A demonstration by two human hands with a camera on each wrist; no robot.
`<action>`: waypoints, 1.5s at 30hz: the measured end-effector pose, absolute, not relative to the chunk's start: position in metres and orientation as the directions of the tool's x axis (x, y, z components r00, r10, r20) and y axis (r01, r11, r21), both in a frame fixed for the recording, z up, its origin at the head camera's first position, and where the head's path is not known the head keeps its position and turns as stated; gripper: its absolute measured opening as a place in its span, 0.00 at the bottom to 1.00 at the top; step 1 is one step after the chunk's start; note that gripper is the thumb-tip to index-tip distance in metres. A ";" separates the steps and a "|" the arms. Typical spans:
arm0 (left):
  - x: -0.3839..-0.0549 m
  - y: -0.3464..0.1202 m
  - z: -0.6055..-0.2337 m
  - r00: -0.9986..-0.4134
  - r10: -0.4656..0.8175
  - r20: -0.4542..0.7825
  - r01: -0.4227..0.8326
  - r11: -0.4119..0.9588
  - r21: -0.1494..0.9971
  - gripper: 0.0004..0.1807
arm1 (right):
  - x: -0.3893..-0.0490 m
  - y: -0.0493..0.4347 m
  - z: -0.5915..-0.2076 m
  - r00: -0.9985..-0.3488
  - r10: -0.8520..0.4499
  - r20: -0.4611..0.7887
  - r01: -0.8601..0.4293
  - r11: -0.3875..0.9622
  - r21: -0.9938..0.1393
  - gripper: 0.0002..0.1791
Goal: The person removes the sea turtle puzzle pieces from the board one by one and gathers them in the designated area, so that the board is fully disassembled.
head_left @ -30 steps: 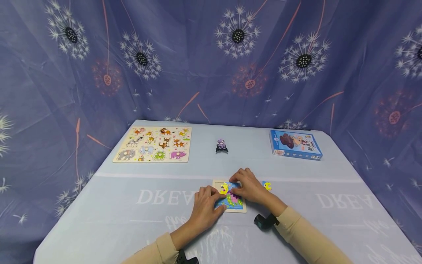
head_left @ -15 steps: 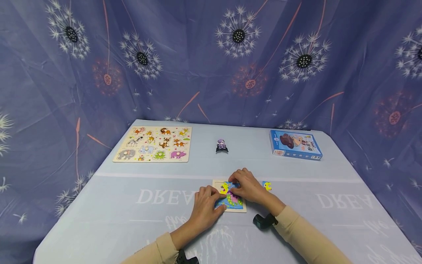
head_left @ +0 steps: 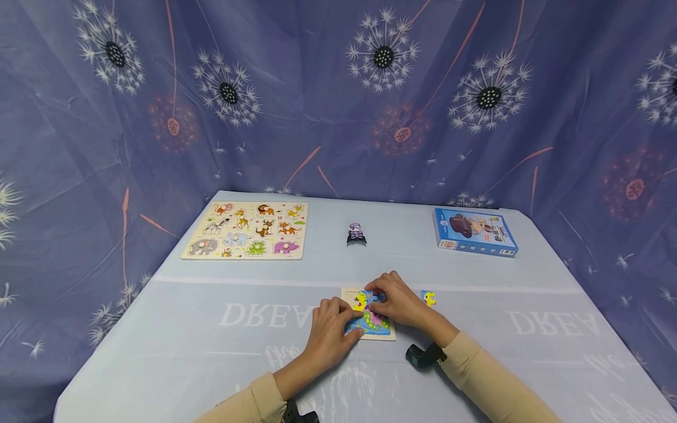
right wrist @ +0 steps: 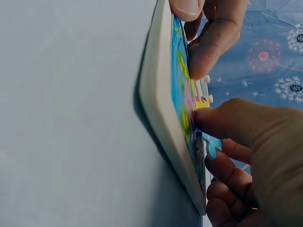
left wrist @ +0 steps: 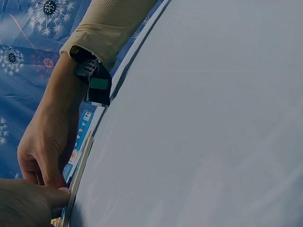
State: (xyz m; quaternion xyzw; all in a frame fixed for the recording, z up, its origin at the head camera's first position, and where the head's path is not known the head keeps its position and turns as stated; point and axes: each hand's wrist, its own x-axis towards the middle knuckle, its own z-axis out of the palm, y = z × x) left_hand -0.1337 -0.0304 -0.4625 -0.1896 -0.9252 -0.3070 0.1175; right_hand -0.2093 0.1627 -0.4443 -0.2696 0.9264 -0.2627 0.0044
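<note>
A small jigsaw puzzle (head_left: 374, 326) with a colourful picture lies in its wooden frame (head_left: 385, 338) in front of me. My left hand (head_left: 329, 332) rests on its left side, thumb by the near edge and index finger reaching over the picture. From the right, my right hand (head_left: 398, 301) comes over the upper right part of the puzzle. Its thumb and fingers pinch a blue puzzle piece (right wrist: 214, 145) close over the board, partly hidden by the fingers. One loose blue and yellow piece (head_left: 429, 298) lies on the table beyond my right wrist.
At the back left lies an animal peg puzzle board (head_left: 248, 231). A small purple and black figure (head_left: 356, 234) stands at the back middle, and a blue box (head_left: 474, 232) lies at the back right. A dandelion-print curtain (head_left: 328, 100) hangs behind the table.
The right hand has shifted very slightly to the left over the puzzle. The left hand stays in place.
</note>
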 end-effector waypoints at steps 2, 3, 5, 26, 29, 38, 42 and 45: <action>-0.134 -0.030 -0.462 -0.900 0.278 0.335 0.423 0.741 0.522 0.16 | -0.210 0.162 -0.444 -0.855 -0.501 0.131 -0.495 0.718 -0.489 0.18; -0.134 -0.031 -0.462 -0.901 0.277 0.334 0.422 0.740 0.524 0.16 | -0.210 0.162 -0.444 -0.856 -0.501 0.131 -0.495 0.720 -0.486 0.18; -0.134 -0.031 -0.462 -0.899 0.276 0.339 0.425 0.738 0.524 0.16 | -0.210 0.161 -0.443 -0.856 -0.500 0.130 -0.496 0.726 -0.476 0.18; -0.133 -0.030 -0.462 -0.905 0.272 0.326 0.412 0.745 0.524 0.16 | -0.207 0.158 -0.442 -0.855 -0.486 0.178 -0.516 0.774 -0.365 0.17; -0.133 -0.030 -0.462 -0.905 0.271 0.327 0.412 0.746 0.523 0.16 | -0.206 0.158 -0.441 -0.852 -0.493 0.175 -0.521 0.773 -0.362 0.17; -0.133 -0.030 -0.462 -0.904 0.270 0.331 0.413 0.749 0.519 0.16 | -0.206 0.157 -0.442 -0.848 -0.509 0.145 -0.522 0.759 -0.389 0.15; -0.133 -0.030 -0.462 -0.901 0.272 0.339 0.420 0.746 0.518 0.16 | -0.205 0.157 -0.443 -0.853 -0.499 0.151 -0.515 0.762 -0.393 0.16; -0.133 -0.030 -0.462 -0.898 0.272 0.345 0.424 0.741 0.521 0.16 | -0.205 0.156 -0.442 -0.858 -0.493 0.148 -0.508 0.764 -0.397 0.17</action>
